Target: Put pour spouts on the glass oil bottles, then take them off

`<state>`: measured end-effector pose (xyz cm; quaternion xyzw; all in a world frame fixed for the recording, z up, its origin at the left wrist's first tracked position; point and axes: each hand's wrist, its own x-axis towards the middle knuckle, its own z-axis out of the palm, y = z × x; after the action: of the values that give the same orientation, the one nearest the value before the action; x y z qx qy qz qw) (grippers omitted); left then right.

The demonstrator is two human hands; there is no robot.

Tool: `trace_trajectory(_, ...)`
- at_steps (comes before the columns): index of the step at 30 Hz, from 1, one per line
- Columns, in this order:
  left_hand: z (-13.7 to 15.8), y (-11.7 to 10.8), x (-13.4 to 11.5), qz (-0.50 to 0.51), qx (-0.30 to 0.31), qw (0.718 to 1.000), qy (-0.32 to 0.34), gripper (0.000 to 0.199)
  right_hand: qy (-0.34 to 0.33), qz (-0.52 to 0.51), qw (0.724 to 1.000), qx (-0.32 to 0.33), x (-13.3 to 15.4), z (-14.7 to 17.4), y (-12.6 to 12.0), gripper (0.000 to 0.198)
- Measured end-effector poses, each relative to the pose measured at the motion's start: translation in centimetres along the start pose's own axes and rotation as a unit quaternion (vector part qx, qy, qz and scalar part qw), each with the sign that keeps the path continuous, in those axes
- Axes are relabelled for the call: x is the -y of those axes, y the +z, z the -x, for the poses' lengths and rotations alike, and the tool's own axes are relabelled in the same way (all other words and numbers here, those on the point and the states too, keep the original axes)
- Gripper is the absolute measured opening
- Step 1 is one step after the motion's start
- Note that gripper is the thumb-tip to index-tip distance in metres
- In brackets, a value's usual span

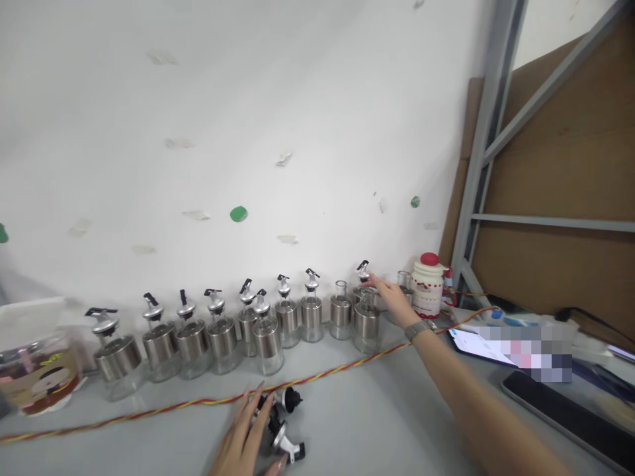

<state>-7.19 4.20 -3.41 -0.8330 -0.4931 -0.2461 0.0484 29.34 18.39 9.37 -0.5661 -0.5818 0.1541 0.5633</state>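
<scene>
1. Evidently, my right hand (394,301) reaches far across so that its fingertips meet a pourer top (364,272) high on its side. That top stands upright above a bottle tucked at the back, partly behind an open-necked bottle (367,325). My fingers hide the contact, so I cannot tell whether they pinch or only steady it.

2. My left hand (243,433) lies low on the grey table (377,410), fingers long and slightly spread over the loose pourer tops (288,441). That probably keeps these round-bodied parts from rolling and within reach. Whether I grip one is not clear, since my fingers cover part of them.

3. Left of a second open-necked bottle (340,316), eight capped bottles (268,344) stand upright along the wall (322,132). I judge that lining them up there leaves the front of the table for my hands and makes bare necks easy to spot.

4. A twisted red-and-yellow cord (317,377) crosses in front of the row and runs beneath my right forearm; my reach passes over it.

5. At the right, beyond my hand, a cream jar (427,291) with a red lid stands near the wall, and a dark phone (570,413) lies flat beside my forearm, apart from the glass.
</scene>
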Motion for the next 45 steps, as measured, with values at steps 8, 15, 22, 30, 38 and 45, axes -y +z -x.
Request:
trace_trajectory(8, -0.1, -0.4, 0.0, -0.031, 0.010, 0.999, 0.022, 0.063, 0.004, -0.128, 0.991, -0.042, -3.0, -1.2, 1.4, 0.047)
trace_trajectory(15, -0.1, -0.5, 0.3, -0.041, 0.015, 0.998, 0.037, 0.066, 0.001, -0.157, 0.987, -0.034, -3.8, -1.2, 3.0, 0.058)
trace_trajectory(22, 0.0, 0.4, 0.2, -0.021, -0.027, 0.999, 0.020, 0.075, -0.009, -0.100, 0.991, -0.089, -4.6, -1.7, 2.5, 0.043)
trace_trajectory(30, -0.1, 0.1, 0.2, -0.020, -0.015, 0.999, 0.035, 0.072, -0.025, -0.062, 0.988, -0.141, -3.9, -1.1, 1.5, 0.040)
trace_trajectory(38, -0.1, -0.6, 0.0, -0.029, 0.005, 0.999, 0.041, 0.068, -0.046, -0.045, 0.974, -0.217, -3.2, 0.0, 1.8, 0.037)
trace_trajectory(45, -0.2, -1.0, -0.1, -0.031, 0.021, 0.999, 0.034, 0.067, -0.044, -0.016, 0.959, -0.281, -2.6, 0.7, 1.3, 0.037)
